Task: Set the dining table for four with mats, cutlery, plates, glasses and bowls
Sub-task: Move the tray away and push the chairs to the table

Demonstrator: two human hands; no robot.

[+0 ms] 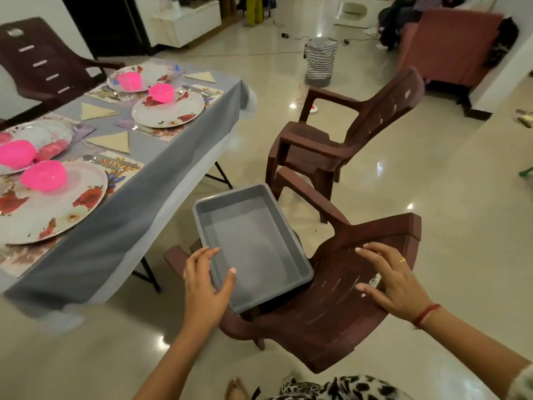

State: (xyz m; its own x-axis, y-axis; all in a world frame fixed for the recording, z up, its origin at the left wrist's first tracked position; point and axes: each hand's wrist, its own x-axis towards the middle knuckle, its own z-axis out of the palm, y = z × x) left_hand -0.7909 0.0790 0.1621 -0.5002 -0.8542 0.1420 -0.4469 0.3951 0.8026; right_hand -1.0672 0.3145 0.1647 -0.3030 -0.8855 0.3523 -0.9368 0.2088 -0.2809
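The left hand (pixel 206 284) is open, thumb and fingers spread over the near corner of an empty grey tray (pixel 251 243); whether it actually touches the rim is hard to tell. The right hand (pixel 395 281) lies open and flat on the back of the chair (pixel 331 319), probably to steady it. The tray sits open side up on the chair's seat, a handy spot just beside the table (pixel 121 215), its long axis running away from the person and leaning slightly left. A second chair (pixel 317 148) stands beyond. On the table, flowered plates (pixel 57 209) rest on mats (pixel 127 166) with cutlery (pixel 98 160) beside them, each plate carrying a pink bowl (pixel 43 176).
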